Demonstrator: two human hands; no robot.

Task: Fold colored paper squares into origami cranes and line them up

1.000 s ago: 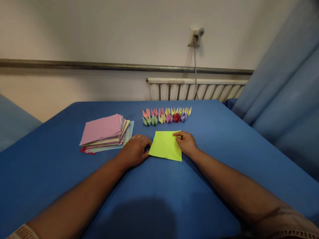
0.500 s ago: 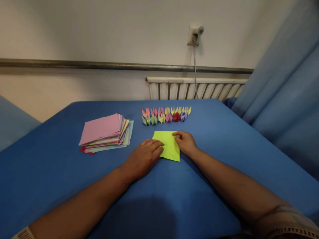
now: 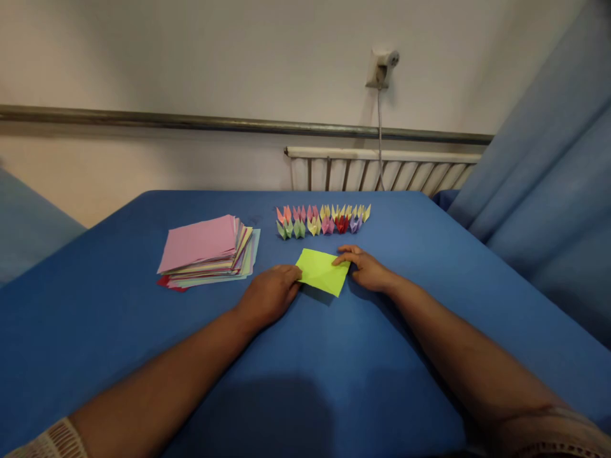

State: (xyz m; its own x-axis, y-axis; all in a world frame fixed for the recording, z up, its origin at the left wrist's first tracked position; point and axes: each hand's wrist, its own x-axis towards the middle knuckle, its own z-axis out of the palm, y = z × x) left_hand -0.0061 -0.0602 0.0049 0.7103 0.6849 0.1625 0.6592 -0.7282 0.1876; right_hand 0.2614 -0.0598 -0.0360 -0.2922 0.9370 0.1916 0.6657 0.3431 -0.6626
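Note:
A square of yellow-green paper [image 3: 321, 272] is held between my two hands over the blue table, its near edge lifted and casting a shadow beneath. My left hand [image 3: 273, 291] pinches its left edge, the fingers closed and the thumb partly hidden. At the far right corner is my right hand [image 3: 368, 268]; one digit lies on top of the sheet and another reaches past the far edge, with the paper between them. Behind the sheet, small folded paper cranes [image 3: 327, 225] in several colours stand in two rows.
A thick stack of coloured paper [image 3: 200, 245], pink on top, lies left on the blue table [image 3: 286, 381]. Beyond the table are a wall rail [image 3: 191, 121], a radiator [image 3: 344, 154] and a plugged socket [image 3: 380, 69] with a hanging cord. A blue curtain [image 3: 548, 146] hangs right.
The yellow-green paper has been turned and its near edge raised off the table. My left hand has moved from its surface to its left edge; my right hand stays at the corner.

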